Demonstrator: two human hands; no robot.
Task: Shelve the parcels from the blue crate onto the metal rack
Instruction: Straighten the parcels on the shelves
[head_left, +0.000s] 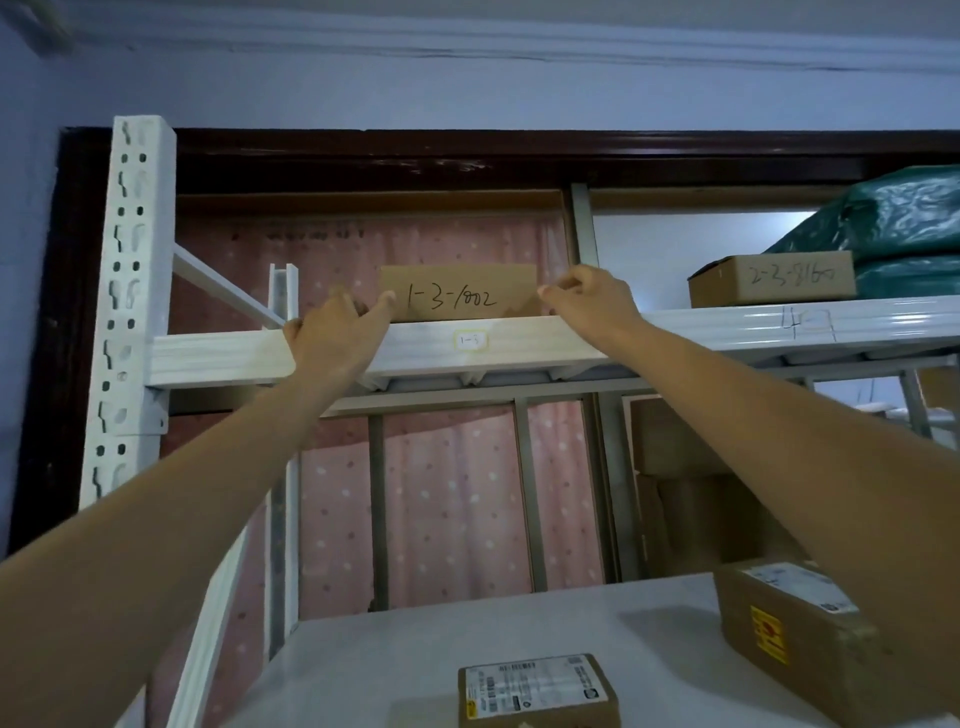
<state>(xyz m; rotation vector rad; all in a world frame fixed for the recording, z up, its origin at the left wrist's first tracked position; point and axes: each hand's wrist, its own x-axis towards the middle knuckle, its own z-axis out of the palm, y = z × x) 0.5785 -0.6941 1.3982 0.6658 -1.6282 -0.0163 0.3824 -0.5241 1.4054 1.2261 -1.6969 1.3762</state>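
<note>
A brown cardboard parcel (460, 293) marked "1-3-1802" stands on the top shelf of the white metal rack (218, 353), just behind the shelf's front beam. My left hand (337, 332) grips its left end, thumb on the front face. My right hand (592, 304) pinches its right end with fingertips. Both arms reach up from below. The blue crate is out of view.
A second box (771, 280) marked "2-3-8160" and green plastic-wrapped bundles (893, 228) fill the top shelf's right part. On the lower shelf (467, 634) lie a labelled small parcel (537, 691) and a larger box (795, 629). The rack's perforated upright (127, 291) stands at left.
</note>
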